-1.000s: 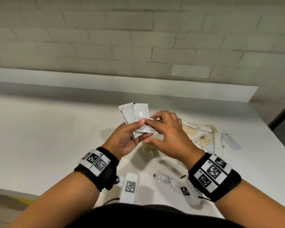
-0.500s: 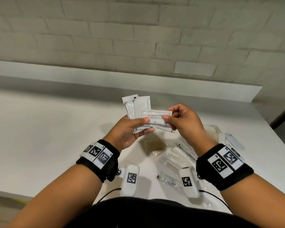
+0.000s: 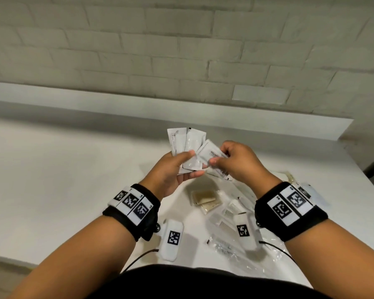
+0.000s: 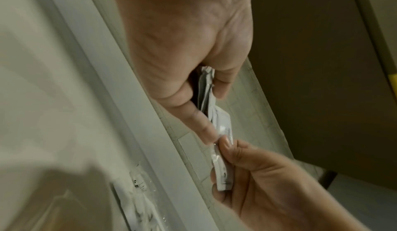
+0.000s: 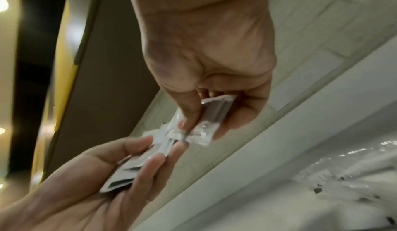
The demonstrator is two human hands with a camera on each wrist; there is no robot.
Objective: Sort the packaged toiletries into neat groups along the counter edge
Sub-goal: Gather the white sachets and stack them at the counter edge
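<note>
Sachets held in both hands above the counter (image 3: 52, 169).
Nearest, clear packets (image 3: 227, 244) and tan packets (image 3: 204, 198) are left lying on it. Above, a fanned stack (image 3: 185, 145) is pinched by the left hand (image 3: 171, 175); one sachet (image 3: 211, 155) is pinched by the right hand (image 3: 238, 165).

Dim, flat greenish light on my head feed; soft shadow under the backsplash ledge (image 3: 181, 117), brick lines bow at the edges. Both wrist feeds are smeared and soft. Warm ceiling lamps (image 5: 3, 4) flare on the right wrist feed; plastic wrappers (image 5: 354, 163) glint.
</note>
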